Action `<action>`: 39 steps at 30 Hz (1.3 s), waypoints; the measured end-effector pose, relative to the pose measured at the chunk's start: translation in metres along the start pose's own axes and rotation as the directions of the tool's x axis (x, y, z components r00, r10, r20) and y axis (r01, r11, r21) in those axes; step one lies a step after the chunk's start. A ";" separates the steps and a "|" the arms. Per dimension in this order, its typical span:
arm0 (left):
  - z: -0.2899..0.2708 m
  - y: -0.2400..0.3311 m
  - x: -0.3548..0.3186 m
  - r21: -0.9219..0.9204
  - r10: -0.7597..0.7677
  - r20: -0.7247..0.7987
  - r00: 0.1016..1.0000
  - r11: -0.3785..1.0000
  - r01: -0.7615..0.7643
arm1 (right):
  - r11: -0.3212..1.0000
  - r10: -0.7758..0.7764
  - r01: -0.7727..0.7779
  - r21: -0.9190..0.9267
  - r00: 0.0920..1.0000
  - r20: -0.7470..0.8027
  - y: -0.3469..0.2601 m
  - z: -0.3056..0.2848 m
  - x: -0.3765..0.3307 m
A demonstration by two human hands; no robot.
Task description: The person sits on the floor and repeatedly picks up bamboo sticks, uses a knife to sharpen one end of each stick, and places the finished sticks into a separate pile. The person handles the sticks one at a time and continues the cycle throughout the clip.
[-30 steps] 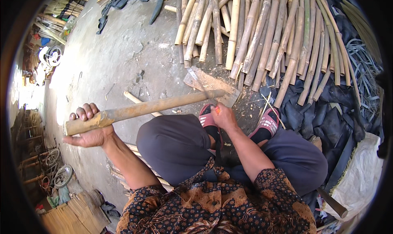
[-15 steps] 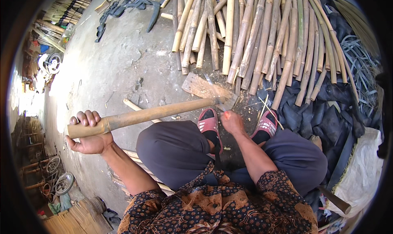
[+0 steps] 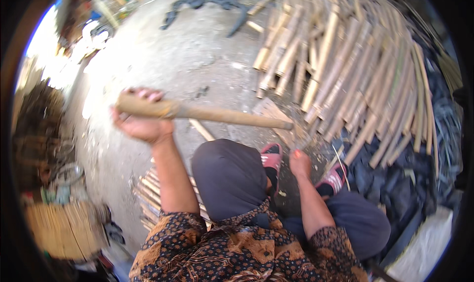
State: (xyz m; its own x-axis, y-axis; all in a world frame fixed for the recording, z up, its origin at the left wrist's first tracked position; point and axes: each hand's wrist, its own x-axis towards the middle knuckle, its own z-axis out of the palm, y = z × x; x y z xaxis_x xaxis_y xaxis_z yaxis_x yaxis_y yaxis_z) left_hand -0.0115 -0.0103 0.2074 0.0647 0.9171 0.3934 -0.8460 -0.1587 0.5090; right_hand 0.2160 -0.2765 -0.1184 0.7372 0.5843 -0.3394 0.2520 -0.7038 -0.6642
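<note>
My left hand (image 3: 145, 126), raised at the left, is wrapped round the thick end of a bamboo pole (image 3: 222, 115). The pole slants slightly down to the right, and its thin end reaches over a flat wooden board (image 3: 270, 109) on the floor. Close to that end, my right hand (image 3: 299, 163) is closed in a fist on what looks like a broad-bladed knife (image 3: 302, 138). Its blade is smeared by motion and its handle is hidden in the fist. Whether the blade touches the pole I cannot tell.
Many cut bamboo poles (image 3: 340, 70) lie piled at the far right, beside dark rubber-like strips (image 3: 395, 183). More split sticks (image 3: 148, 193) are by my left leg. A white sack (image 3: 419, 252) is at the lower right; bundled slats (image 3: 64, 230) stand lower left.
The view has shifted and blurred. My left hand has lifted its end of the pole, so the pole now slopes down to the right. My right hand stays closed near the thin end.
</note>
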 end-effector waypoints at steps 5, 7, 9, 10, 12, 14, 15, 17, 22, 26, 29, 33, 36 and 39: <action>0.038 -0.052 -0.008 0.271 0.073 0.082 0.994 0.958 -0.093 | 0.991 -0.048 0.062 0.122 0.992 -0.115 -0.074 -0.041 -0.005; 0.049 -0.058 -0.018 0.508 -0.159 0.152 0.976 0.859 0.061 | 0.959 -0.183 0.207 0.191 0.973 -0.138 -0.111 -0.062 -0.016; 0.058 -0.059 -0.029 0.679 -0.211 0.142 0.967 0.732 0.060 | 0.898 -0.290 0.328 0.292 0.942 -0.167 -0.150 -0.085 -0.035; 0.062 -0.058 -0.031 0.718 -0.202 0.174 0.964 0.696 0.016 | 0.849 -0.346 0.391 0.355 0.920 -0.187 -0.168 -0.096 -0.047; 0.070 -0.058 -0.039 0.754 -0.174 0.206 0.963 0.655 -0.043 | 0.781 -0.423 0.464 0.419 0.886 -0.193 -0.196 -0.117 -0.073; 0.078 -0.061 -0.048 0.752 -0.129 0.217 0.968 0.654 -0.081 | 0.688 -0.480 0.554 0.468 0.832 -0.279 -0.211 -0.130 -0.098; 0.082 -0.064 -0.052 0.747 -0.126 0.223 0.967 0.659 -0.087 | 0.619 -0.527 0.624 0.478 0.781 -0.336 -0.216 -0.134 -0.105; 0.091 -0.071 -0.062 0.712 -0.131 0.257 0.957 0.696 -0.096 | 0.623 -0.533 0.651 0.433 0.759 -0.374 -0.225 -0.137 -0.107; 0.108 -0.074 -0.078 0.740 -0.196 0.327 0.925 0.661 -0.122 | 0.767 -0.407 0.470 0.437 0.883 -0.235 -0.228 -0.145 -0.096; 0.111 -0.071 -0.078 0.743 -0.192 0.403 0.895 0.640 -0.198 | 0.705 -0.426 0.516 0.486 0.856 -0.291 -0.223 -0.167 -0.109; 0.111 -0.074 -0.080 0.754 -0.179 0.398 0.900 0.623 -0.209 | 0.530 -0.495 0.723 0.443 0.688 -0.530 -0.223 -0.173 -0.115; 0.110 -0.082 -0.083 0.740 -0.183 0.398 0.899 0.644 -0.196 | 0.639 -0.453 0.620 0.455 0.782 -0.429 -0.226 -0.171 -0.108; 0.111 -0.083 -0.080 0.743 -0.170 0.400 0.900 0.636 -0.210 | 0.797 -0.351 0.413 0.441 0.911 -0.217 -0.225 -0.171 -0.106; 0.111 -0.082 -0.079 0.743 -0.186 0.394 0.900 0.641 -0.193 | 0.615 -0.452 0.620 0.488 0.784 -0.426 -0.221 -0.175 -0.112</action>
State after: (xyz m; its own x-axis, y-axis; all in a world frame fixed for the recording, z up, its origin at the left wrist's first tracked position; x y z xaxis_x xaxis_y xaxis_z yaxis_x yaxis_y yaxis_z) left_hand 0.1112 -0.1101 0.2199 0.4243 0.7109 0.5609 -0.1611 -0.5503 0.8193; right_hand 0.1876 -0.2568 0.1827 0.7312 0.6035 0.3181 0.3061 0.1264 -0.9436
